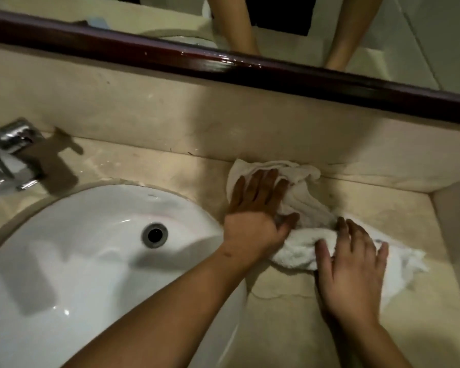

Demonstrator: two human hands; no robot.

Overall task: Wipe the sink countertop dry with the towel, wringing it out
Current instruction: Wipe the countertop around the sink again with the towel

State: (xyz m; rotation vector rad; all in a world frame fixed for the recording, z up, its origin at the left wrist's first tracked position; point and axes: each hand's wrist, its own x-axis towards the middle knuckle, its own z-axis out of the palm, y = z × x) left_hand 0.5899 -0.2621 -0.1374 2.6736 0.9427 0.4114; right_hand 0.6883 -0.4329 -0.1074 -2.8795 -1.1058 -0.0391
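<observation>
A white towel [303, 208] lies crumpled on the beige stone countertop [409, 216], to the right of the sink and up against the back wall. My left hand [255, 211] lies flat on the towel's far left part, fingers spread and pointing to the wall. My right hand [353, 264] rests palm down on the towel's near right part, fingers spread. Neither hand grips the cloth; both press on it. Part of the towel is hidden under the hands.
The white oval sink basin [64, 261] with its drain [154, 235] fills the left. A chrome tap [8, 152] stands at the far left. A dark wooden mirror frame [250, 67] runs above the backsplash. A side wall [457, 229] closes the countertop on the right.
</observation>
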